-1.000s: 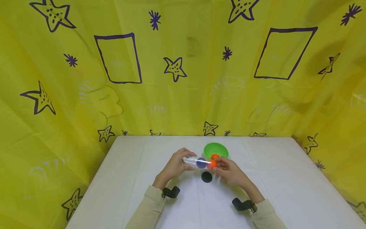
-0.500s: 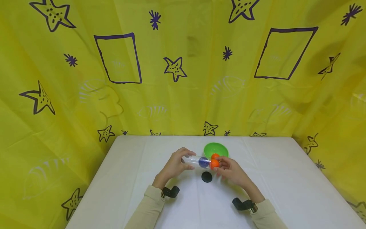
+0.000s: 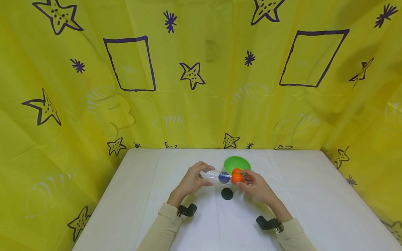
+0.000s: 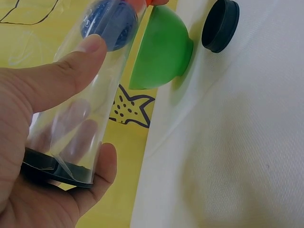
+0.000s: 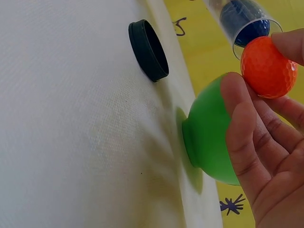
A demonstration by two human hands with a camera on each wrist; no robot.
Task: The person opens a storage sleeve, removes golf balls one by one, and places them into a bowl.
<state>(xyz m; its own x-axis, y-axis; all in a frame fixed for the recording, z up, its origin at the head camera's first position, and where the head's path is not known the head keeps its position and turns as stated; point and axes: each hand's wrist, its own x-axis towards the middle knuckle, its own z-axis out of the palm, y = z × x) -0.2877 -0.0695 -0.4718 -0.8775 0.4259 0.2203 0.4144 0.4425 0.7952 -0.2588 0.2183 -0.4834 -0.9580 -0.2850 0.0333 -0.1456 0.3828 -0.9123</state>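
While the left hand (image 3: 192, 178) grips a clear tube (image 3: 211, 176) held nearly level above the white table (image 3: 150, 205), a blue ball (image 3: 224, 177) sits inside near its open mouth. A black cap (image 3: 227, 194) lies just nearer the person. Further right, before a green bowl (image 3: 235, 161) holding one orange ball (image 3: 236, 170), the right hand (image 3: 255, 187) pinches a second orange ball (image 3: 237, 178) just outside the tube's mouth.

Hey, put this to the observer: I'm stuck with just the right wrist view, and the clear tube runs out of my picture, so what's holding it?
Observer: The left hand grips the clear tube.
Operator: Okay, and its far end, open or covered?
Observer: Covered. The left wrist view shows a dark cap there.
Operator: Is there anything in the green bowl?
Observer: The head view shows a second orange ball, apparently inside, by the near rim.
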